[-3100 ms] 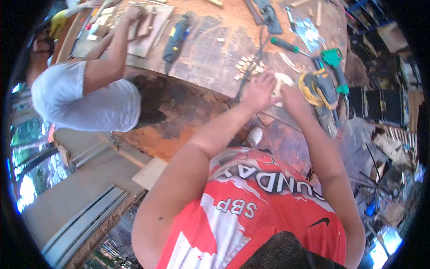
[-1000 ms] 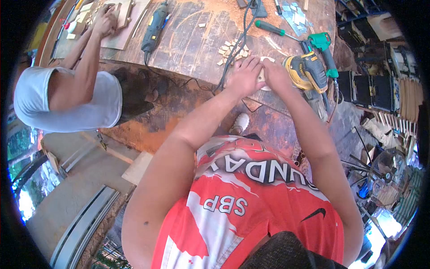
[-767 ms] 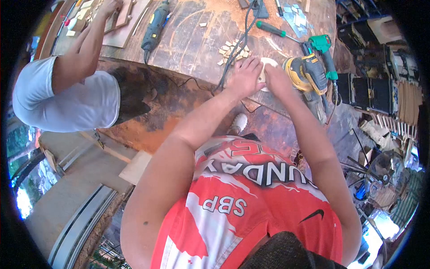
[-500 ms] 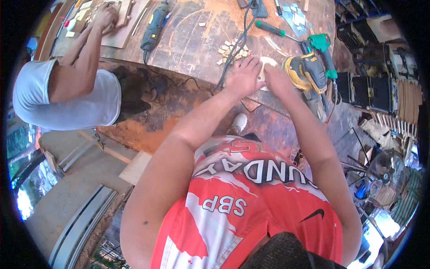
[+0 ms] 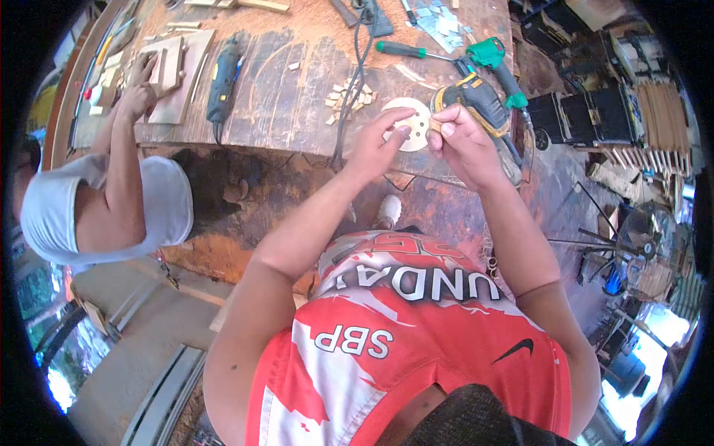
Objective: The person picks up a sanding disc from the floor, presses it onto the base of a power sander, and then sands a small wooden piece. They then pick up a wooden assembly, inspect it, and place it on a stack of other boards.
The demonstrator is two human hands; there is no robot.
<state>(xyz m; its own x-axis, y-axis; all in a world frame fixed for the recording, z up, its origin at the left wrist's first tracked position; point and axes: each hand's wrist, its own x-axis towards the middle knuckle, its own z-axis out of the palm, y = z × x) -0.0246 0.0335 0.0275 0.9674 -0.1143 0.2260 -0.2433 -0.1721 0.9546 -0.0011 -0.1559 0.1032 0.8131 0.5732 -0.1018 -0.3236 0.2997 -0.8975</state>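
A round, pale sanding disc (image 5: 418, 119) with several holes lies near the front edge of the workbench. My left hand (image 5: 378, 145) holds the disc at its left side, thumb and index finger bent over its face. Just right of it, my right hand (image 5: 470, 149) pinches a small wood piece (image 5: 435, 126), mostly covered by the fingers. A yellow-and-black sander (image 5: 476, 102) sits directly beyond my right hand. To the left of the disc, several small wood pieces (image 5: 348, 100) lie in a loose pile, with a black cable across them.
A green-handled screwdriver (image 5: 401, 50) and a green-and-black power tool (image 5: 491, 59) lie farther back. A grey rotary tool (image 5: 223, 82) rests on the bench (image 5: 286, 111). At the left, a co-worker's hands (image 5: 137, 93) are over wooden parts on a board.
My hands have come apart, uncovering much of the disc. The right hand has lifted off to the right with the small wood piece between its fingers. The camera view has shifted.
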